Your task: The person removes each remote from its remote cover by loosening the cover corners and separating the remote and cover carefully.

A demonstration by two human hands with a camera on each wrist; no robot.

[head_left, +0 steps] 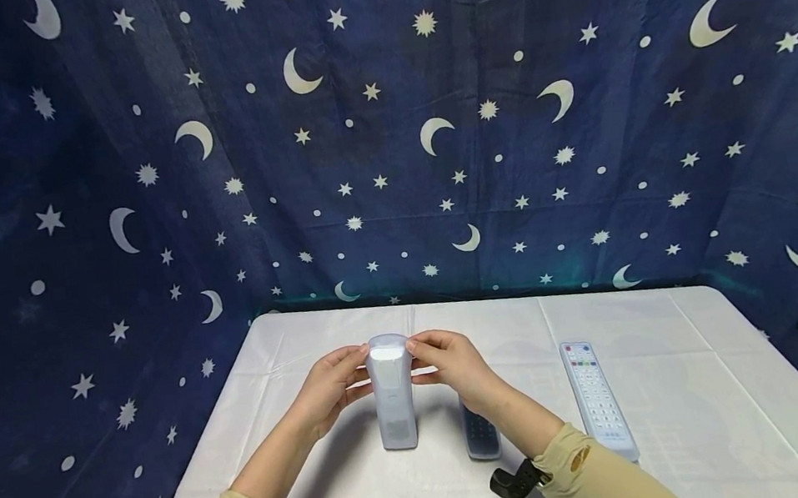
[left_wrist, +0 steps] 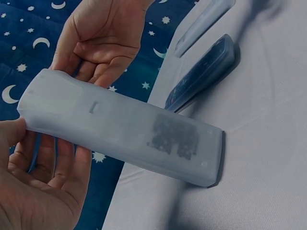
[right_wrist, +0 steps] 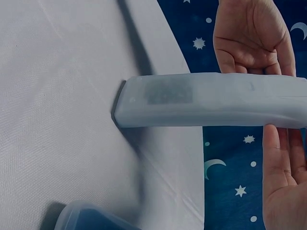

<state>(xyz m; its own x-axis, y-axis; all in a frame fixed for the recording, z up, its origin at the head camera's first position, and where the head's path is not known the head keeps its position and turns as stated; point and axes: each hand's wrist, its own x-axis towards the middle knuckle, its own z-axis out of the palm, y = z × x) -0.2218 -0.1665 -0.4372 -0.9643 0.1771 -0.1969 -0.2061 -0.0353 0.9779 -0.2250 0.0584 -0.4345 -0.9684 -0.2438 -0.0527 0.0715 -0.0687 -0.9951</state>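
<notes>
A remote control in a frosted, translucent cover (head_left: pixel 393 401) stands upright on the table, its back toward me and its lower end touching the cloth. A dark label shows faintly through the cover in both wrist views. My left hand (head_left: pixel 330 386) pinches the upper left edge between thumb and fingers. On the opposite edge, my right hand (head_left: pixel 458 363) pinches the upper end in the same manner. Just right of it lies a dark remote control (head_left: pixel 481 437), partly hidden behind my right hand and wrist. The front of the held remote is out of sight.
A white remote control (head_left: pixel 600 399) with several buttons lies farther right, face up, its lower end near my right sleeve. White cloth covers the table (head_left: pixel 696 378). A dark blue curtain (head_left: pixel 385 141) with moons and stars hangs behind and at the left.
</notes>
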